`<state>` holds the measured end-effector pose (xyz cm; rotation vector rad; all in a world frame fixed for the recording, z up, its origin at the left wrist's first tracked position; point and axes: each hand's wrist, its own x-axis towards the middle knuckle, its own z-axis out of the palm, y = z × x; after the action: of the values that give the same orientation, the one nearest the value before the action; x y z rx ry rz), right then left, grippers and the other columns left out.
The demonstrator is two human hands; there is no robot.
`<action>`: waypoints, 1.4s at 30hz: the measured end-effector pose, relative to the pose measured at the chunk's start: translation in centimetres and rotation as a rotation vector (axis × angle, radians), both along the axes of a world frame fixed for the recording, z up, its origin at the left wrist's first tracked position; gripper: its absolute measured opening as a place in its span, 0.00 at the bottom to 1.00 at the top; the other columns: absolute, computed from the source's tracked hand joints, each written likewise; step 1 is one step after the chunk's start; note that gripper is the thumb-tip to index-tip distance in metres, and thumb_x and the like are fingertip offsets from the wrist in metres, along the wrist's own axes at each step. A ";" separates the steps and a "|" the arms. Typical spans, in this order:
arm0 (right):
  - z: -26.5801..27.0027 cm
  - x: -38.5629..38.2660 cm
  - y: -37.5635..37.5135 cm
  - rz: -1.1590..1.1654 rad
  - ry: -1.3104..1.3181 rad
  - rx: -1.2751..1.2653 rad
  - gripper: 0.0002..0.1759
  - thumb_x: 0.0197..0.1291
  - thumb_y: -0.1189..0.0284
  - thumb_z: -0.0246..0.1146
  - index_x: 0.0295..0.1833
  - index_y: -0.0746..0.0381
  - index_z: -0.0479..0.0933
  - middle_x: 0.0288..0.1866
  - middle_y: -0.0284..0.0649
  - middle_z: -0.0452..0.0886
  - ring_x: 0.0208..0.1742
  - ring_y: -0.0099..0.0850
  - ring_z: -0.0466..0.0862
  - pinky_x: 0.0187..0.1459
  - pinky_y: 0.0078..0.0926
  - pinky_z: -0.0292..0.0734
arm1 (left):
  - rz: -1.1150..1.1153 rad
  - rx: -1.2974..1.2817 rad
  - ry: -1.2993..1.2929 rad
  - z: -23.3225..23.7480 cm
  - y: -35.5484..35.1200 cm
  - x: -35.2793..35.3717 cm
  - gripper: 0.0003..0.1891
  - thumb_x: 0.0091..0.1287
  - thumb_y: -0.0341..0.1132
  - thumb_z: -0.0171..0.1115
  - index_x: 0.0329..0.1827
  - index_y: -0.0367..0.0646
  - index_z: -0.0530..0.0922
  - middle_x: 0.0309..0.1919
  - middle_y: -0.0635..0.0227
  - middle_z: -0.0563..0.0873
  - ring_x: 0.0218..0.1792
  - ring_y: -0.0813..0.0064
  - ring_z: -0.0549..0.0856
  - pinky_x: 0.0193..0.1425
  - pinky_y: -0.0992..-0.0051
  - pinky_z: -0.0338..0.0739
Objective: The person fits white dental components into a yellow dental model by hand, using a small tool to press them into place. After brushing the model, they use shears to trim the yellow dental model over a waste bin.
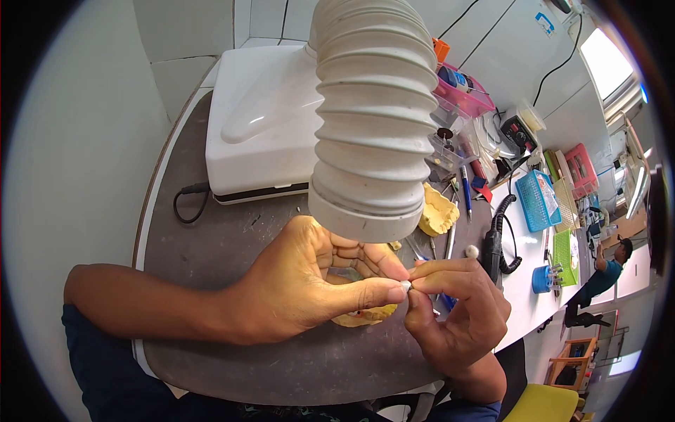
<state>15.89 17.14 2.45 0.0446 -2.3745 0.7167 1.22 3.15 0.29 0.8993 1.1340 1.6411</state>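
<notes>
My left hand (299, 285) pinches a small white piece (406, 285), which looks like a dental crown, between thumb and fingertips. From the other side, my right hand (460, 306) closes its thumb and fingers on the same piece, so the fingertips of both hands nearly meet. Most of the piece is hidden by the fingers. Under my left hand, a yellowish plaster dental model (355, 321) lies on the grey mat, partly covered. Beyond the hands sits another plaster dental model (439, 211).
A ribbed white suction hose (373, 119) hangs close above the hands, beside a white machine (264, 119). A black handpiece (492, 250) with coiled cord, a blue pen (465, 190) and a blue bur holder (541, 279) stand rightward. Another person (605, 274) is farther off.
</notes>
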 end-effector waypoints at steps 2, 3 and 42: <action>-0.1 -0.1 0.4 0.008 0.022 0.028 0.10 0.49 0.83 0.70 0.38 0.67 0.80 0.34 0.46 0.87 0.34 0.33 0.87 0.39 0.27 0.83 | -0.007 -0.010 -0.012 0.0 0.0 0.0 0.11 0.67 0.31 0.71 0.46 0.30 0.84 0.38 0.63 0.89 0.42 0.81 0.87 0.49 0.79 0.84; -0.2 -0.2 0.5 0.016 0.044 0.055 0.12 0.48 0.83 0.73 0.39 0.64 0.81 0.35 0.44 0.88 0.33 0.31 0.88 0.34 0.23 0.83 | -0.015 -0.020 -0.024 0.0 0.0 0.0 0.11 0.67 0.31 0.71 0.46 0.30 0.84 0.38 0.63 0.89 0.41 0.81 0.87 0.48 0.80 0.83; -0.7 -0.1 0.7 0.008 0.071 0.078 0.15 0.49 0.78 0.79 0.41 0.64 0.81 0.34 0.41 0.87 0.33 0.33 0.89 0.32 0.23 0.82 | 0.097 0.061 0.066 -0.4 0.2 0.0 0.08 0.68 0.32 0.70 0.41 0.34 0.85 0.37 0.66 0.90 0.40 0.83 0.86 0.48 0.78 0.82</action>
<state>15.83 17.85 1.71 0.1110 -2.3347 0.6164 1.25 3.32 -0.15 0.9565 1.1943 1.7442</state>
